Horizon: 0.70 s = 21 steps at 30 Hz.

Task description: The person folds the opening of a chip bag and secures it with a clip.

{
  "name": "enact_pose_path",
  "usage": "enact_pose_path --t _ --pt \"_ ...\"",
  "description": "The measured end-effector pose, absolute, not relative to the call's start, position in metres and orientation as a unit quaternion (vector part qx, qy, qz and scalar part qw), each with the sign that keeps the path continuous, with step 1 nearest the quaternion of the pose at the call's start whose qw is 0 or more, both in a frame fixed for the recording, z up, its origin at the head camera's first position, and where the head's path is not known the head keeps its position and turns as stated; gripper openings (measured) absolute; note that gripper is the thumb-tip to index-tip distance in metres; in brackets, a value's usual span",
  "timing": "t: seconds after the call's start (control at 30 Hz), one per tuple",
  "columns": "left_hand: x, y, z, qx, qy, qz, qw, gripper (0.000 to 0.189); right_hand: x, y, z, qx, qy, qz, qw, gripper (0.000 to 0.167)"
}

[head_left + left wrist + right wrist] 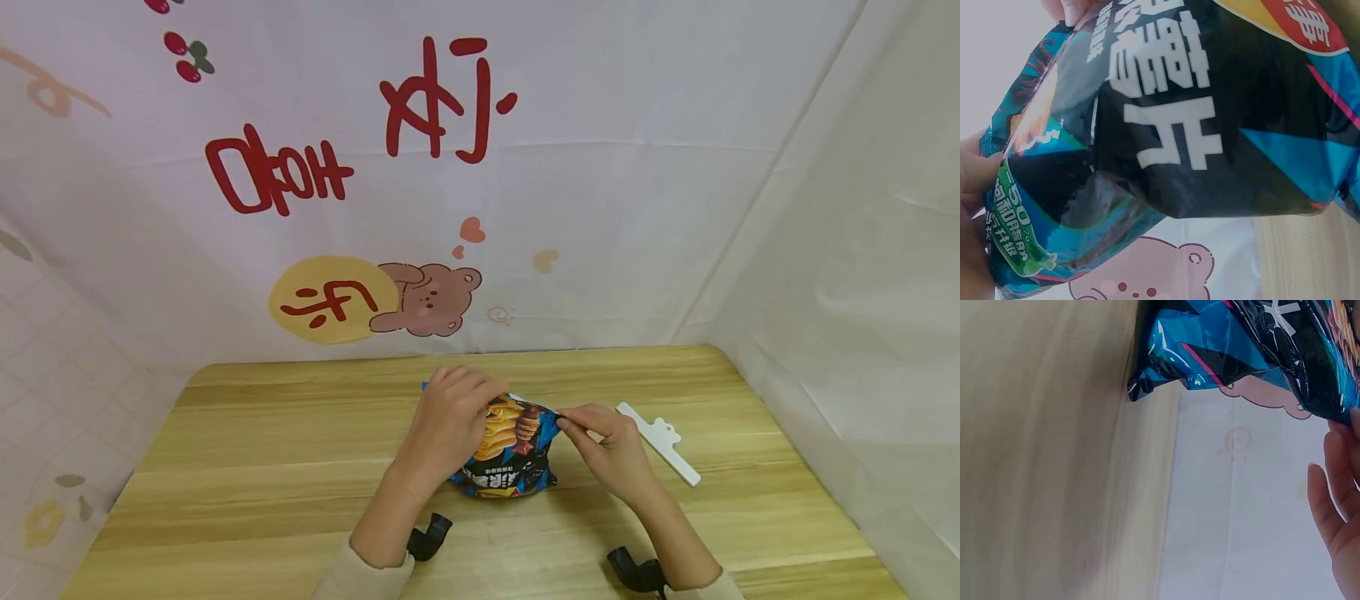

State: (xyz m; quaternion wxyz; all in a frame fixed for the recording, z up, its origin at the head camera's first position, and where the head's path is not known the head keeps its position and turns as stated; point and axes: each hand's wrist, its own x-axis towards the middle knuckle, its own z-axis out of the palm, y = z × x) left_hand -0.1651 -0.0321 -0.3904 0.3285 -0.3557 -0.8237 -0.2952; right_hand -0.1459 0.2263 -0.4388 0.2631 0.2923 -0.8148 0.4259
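A black and blue bag of potato chips [500,446] stands on the wooden table, printed with pictures of ridged chips. My left hand [452,417] holds its upper left part, the fingers over the top edge. In the left wrist view the bag [1166,119] fills most of the picture, and a thumb presses its edge. With thumb and forefinger my right hand [611,446] pinches the bag's upper right corner. The right wrist view shows the other fingers of that hand [1341,494] spread away from the bag [1222,344]. To its right lies a white sealing clip [660,443].
The wooden table [285,433] ends at a white printed cloth [615,250] behind, with more cloth hanging on both sides. Black curved pieces, apparently the wrist camera mounts, sit by the left wrist [430,537] and the right wrist [633,572].
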Motion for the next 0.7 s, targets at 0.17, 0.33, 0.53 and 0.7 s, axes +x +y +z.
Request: enact_pose_path --t 0.17,0.33,0.53,0.7 --pt "-0.1650 -0.0322 -0.3908 -0.358 -0.820 -0.304 0.327 0.027 -0.1411 0.2270 -0.4383 0.252 -0.831 0.450 0.208 0.025" --pt "-0.1651 -0.0325 -0.3899 -0.360 -0.821 -0.304 0.323 0.023 -0.1406 0.2254 -0.4393 0.220 -0.839 0.455 0.202 0.020" --pt "-0.1643 -0.0327 -0.3899 -0.357 -0.819 -0.323 0.313 0.019 -0.1436 0.2228 -0.4415 0.230 -0.835 0.451 0.214 0.017" --pt "-0.1620 -0.0317 -0.3892 -0.351 -0.821 -0.326 0.311 0.008 -0.1451 0.2211 -0.4414 0.244 -0.828 0.456 0.214 0.020"
